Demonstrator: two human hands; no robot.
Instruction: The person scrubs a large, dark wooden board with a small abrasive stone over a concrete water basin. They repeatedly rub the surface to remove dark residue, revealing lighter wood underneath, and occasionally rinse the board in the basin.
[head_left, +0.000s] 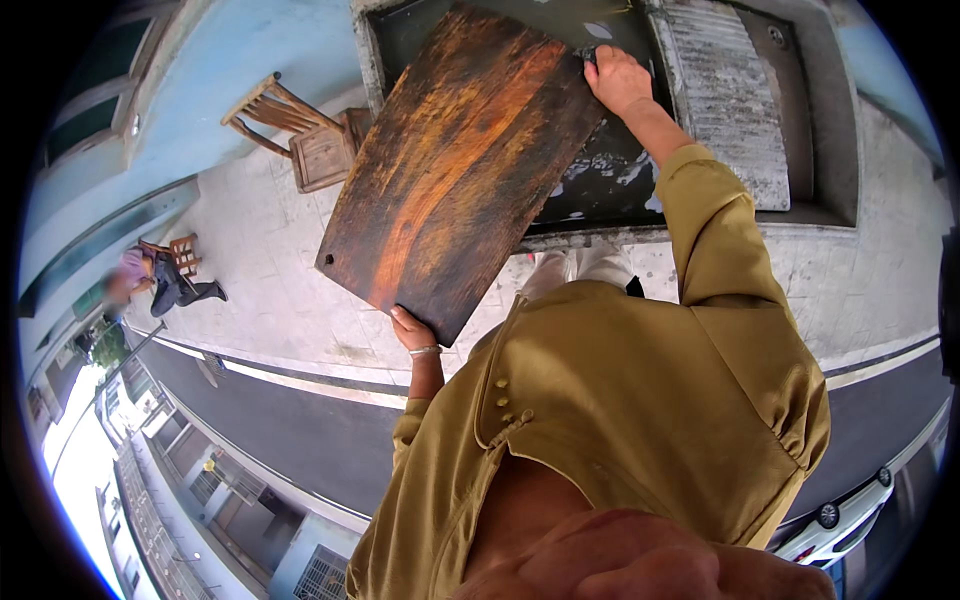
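Note:
A large wet wooden board (457, 165), dark with orange-brown grain and a small hole near one corner, is held tilted over a water-filled stone basin (592, 238). My left hand (412, 330), with a bracelet at the wrist, grips the board's lower end; most of its fingers are hidden behind the wood. At the board's upper right edge is my right hand (619, 78), its fingers curled around a small dark scrubbing pad (586, 55), whose kind is hard to tell. Water and floating foam show beside the board.
Right of the water lies a ridged stone washboard slab (731, 105) within the basin. A wooden chair (322, 154) stands left of the board, near the blue wall. Farther left, a person (161, 277) sits by the paved walkway. A road runs behind me, with a white car (840, 525).

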